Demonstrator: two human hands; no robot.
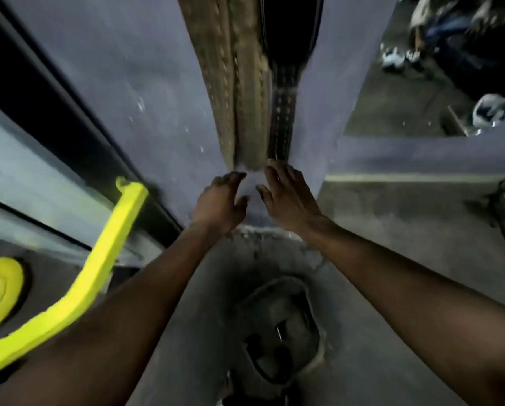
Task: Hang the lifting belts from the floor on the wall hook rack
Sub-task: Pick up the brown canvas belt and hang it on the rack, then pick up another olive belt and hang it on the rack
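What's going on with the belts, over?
Left hand and right hand open, empty, at hanging ends. Tan belts and black belt on wall. Another belt on floor. Nothing blocking.

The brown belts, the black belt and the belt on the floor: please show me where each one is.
brown belts [236,92], head view, hanging strap surface
black belt [283,118], head view, narrow perforated part
belt on the floor [277,326], head view, coiled middle
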